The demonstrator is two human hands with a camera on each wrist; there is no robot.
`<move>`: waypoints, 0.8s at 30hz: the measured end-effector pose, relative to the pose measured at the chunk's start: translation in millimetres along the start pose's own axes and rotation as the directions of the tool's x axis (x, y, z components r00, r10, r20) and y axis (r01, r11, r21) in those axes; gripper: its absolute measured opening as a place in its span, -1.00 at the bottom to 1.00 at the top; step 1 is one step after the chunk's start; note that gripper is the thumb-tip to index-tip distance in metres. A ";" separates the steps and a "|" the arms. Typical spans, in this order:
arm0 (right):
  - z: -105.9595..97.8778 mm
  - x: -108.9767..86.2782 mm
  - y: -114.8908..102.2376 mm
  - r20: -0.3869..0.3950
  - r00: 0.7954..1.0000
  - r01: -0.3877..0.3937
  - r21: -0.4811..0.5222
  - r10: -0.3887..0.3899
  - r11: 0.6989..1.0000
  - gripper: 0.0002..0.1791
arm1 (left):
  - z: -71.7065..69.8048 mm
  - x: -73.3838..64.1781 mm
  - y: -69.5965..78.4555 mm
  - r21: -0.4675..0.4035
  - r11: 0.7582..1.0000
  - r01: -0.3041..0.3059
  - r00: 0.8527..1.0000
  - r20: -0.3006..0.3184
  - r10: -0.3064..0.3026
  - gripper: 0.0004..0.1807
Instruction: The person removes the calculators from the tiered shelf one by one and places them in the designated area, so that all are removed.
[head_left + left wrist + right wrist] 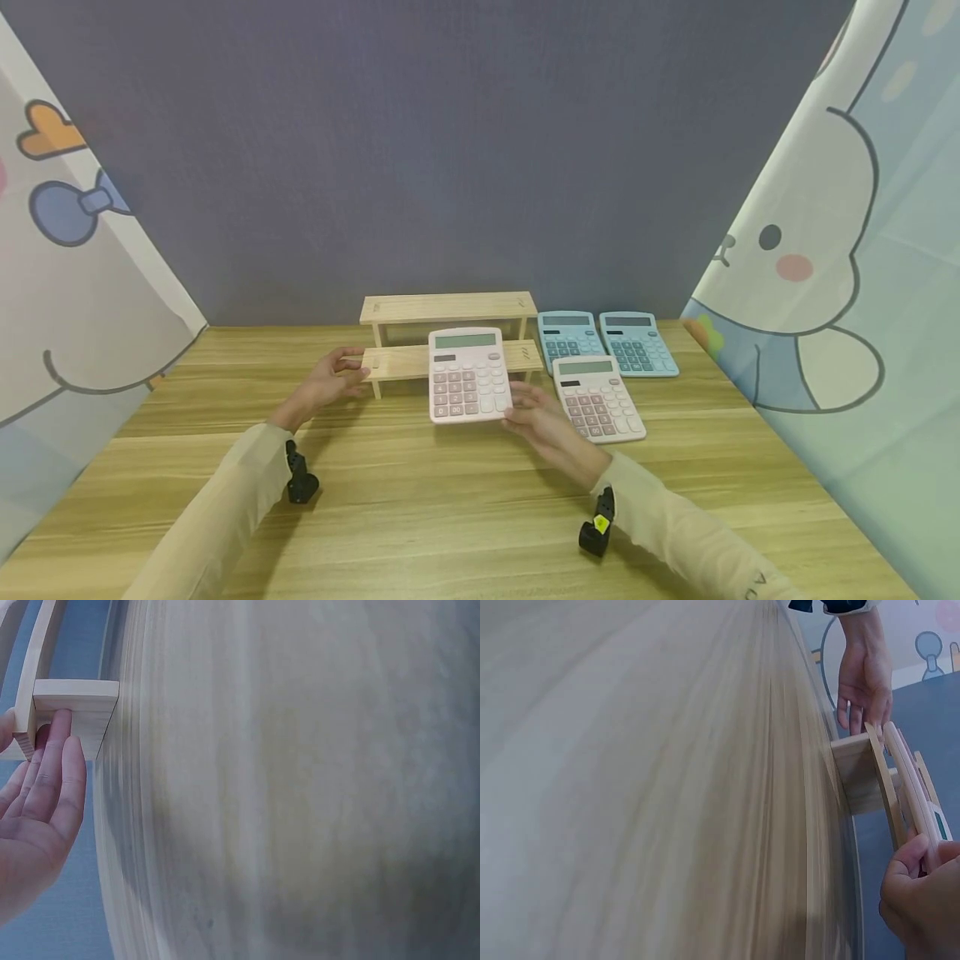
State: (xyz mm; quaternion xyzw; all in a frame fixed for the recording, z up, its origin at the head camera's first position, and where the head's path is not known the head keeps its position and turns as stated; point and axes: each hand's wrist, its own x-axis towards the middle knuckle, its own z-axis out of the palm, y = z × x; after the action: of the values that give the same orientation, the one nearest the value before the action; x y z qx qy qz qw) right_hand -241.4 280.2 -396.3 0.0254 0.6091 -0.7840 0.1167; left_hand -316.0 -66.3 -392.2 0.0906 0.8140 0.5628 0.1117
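Observation:
A pink calculator is tilted up over the lower board of a two-tier wooden shelf, hiding part of that board. My right hand pinches its lower right corner; in the right wrist view the thumb lies along the edge of the calculator. At the left end of the lower board is my left hand. The left wrist view shows its thumb over the board and its fingers under it, gripping the shelf end.
Another pink calculator lies to the right of my right hand. Two blue calculators, one nearer the shelf and one farther right, lie behind it. A dark panel closes off the back of the wooden table; cartoon-print cloths hang at both sides.

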 end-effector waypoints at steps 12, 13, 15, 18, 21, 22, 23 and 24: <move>-24.7 -7.7 -8.9 -0.007 1.000 0.009 -0.022 -0.009 1.000 -0.35 | 1.0 -0.1 2.0 -0.008 1.000 0.005 1.000 0.001 -0.005 -0.36; -26.6 -8.5 -9.5 -0.001 1.000 0.012 -0.023 -0.012 1.000 -0.35 | 0.9 -0.1 2.0 -0.007 1.000 0.005 1.000 0.002 -0.005 -0.36; -30.5 -10.1 -10.1 0.009 1.000 0.016 -0.028 -0.016 0.999 -0.35 | 1.1 0.0 1.9 -0.004 1.000 0.004 1.000 0.004 -0.004 -0.35; -36.1 -12.7 -11.6 0.014 1.000 0.017 -0.025 -0.017 1.000 -0.34 | 1.2 -0.3 2.0 -0.005 1.000 0.005 1.000 0.003 -0.005 -0.35; -41.8 -15.5 -13.4 0.013 1.000 0.012 -0.024 -0.012 1.000 -0.34 | 1.3 -0.6 1.9 -0.008 1.000 0.002 1.000 0.003 -0.002 -0.34; -43.6 -16.4 -14.1 0.009 1.000 0.011 -0.021 -0.010 1.000 -0.34 | 1.2 -0.4 1.8 -0.012 1.000 0.004 1.000 0.000 -0.004 -0.35; -45.5 -17.4 -15.0 0.006 1.000 0.010 -0.017 -0.010 1.000 -0.35 | 1.4 -0.5 1.8 -0.011 1.000 0.001 1.000 0.003 -0.001 -0.34; -47.5 -18.3 -15.8 0.006 1.000 0.011 -0.018 -0.011 1.000 -0.35 | 1.3 -0.3 1.5 -0.012 1.000 0.002 1.000 0.003 -0.002 -0.34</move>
State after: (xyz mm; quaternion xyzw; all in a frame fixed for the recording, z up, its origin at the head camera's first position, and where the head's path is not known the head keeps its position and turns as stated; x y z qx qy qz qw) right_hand -231.9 332.3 -390.2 0.0185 0.6161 -0.7791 0.1145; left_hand -315.3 -64.7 -391.2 0.0897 0.8106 0.5673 0.1140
